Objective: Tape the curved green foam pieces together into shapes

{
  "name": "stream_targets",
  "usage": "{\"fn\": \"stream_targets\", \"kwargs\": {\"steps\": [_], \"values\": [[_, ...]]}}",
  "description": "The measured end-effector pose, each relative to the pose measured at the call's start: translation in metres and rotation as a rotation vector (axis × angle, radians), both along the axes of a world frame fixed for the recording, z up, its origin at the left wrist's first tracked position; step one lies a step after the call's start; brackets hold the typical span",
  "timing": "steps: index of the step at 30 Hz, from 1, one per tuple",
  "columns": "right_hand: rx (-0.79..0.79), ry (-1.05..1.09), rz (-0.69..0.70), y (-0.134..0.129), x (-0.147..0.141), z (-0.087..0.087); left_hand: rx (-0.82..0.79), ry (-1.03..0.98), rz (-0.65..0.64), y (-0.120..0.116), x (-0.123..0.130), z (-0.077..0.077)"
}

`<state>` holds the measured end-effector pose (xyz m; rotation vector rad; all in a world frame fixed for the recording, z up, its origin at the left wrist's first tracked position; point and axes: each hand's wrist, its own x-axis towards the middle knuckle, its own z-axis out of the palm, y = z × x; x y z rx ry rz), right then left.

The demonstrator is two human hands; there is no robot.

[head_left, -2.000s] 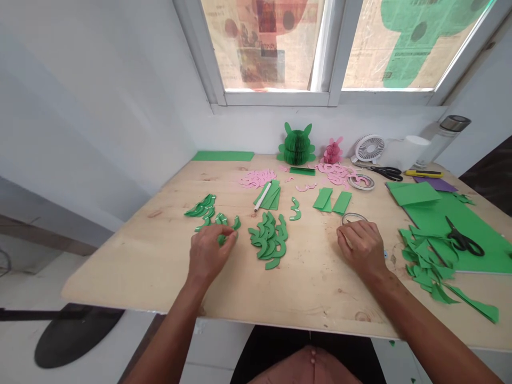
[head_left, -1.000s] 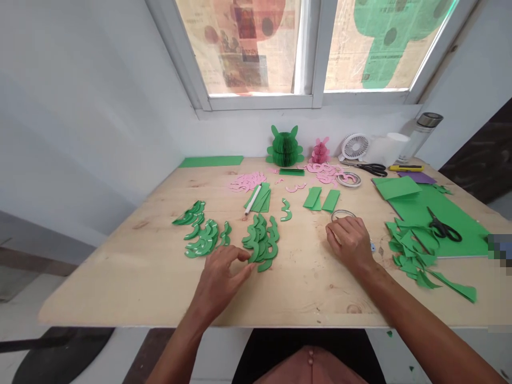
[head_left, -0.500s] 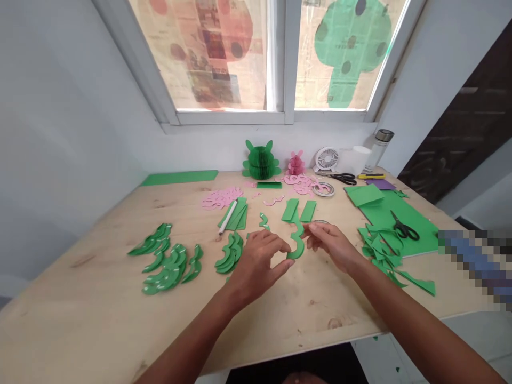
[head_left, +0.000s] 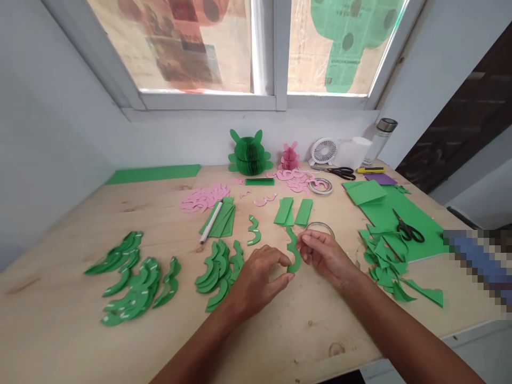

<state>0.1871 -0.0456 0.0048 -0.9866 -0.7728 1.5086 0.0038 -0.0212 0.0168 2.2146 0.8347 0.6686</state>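
A wavy green paper cutout point(head_left: 295, 253) is pinched at its lower end between the thumb and fingers of my left hand point(head_left: 262, 274). My right hand point(head_left: 324, 256) is just right of the cutout, fingertips pressed together; what they hold, if anything, is too small to tell. Behind that hand lies a roll of tape point(head_left: 320, 226), partly covered by it. Left of my left hand is a pile of similar green cutouts point(head_left: 214, 269), and a single cutout with white strips point(head_left: 253, 230) lies beyond it. Folded green paper pieces point(head_left: 285, 209) lie past the held cutout.
More green cutouts with white strips point(head_left: 138, 290) are heaped at left. A white pen point(head_left: 211, 223) rests on green papers. Pink cutouts point(head_left: 206, 197), a green paper figure point(head_left: 250, 154) and a small fan point(head_left: 324, 151) stand farther back. Scissors point(head_left: 408, 226) and green scraps point(head_left: 386, 256) lie right.
The view has shifted closer to the table, uncovering more of the tape roll and green cutouts. My left hand still pinches the wavy cutout, and my right hand stays beside it.
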Motion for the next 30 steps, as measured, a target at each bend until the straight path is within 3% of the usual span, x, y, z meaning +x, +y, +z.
{"fn": "stream_targets", "kwargs": {"steps": [8, 15, 30], "values": [[-0.098, -0.009, -0.037, -0.0009, -0.0045, -0.0020, -0.018, -0.058, 0.003, -0.0027, -0.0033, 0.0019], [-0.070, 0.028, 0.059, -0.0033, -0.0020, 0.0001, -0.017, -0.045, -0.036, -0.0065, -0.0014, 0.0028], [-0.090, 0.001, 0.055, -0.0058, -0.0012, -0.0001, 0.078, -0.005, -0.096, -0.0076, 0.0008, -0.0009]]}}
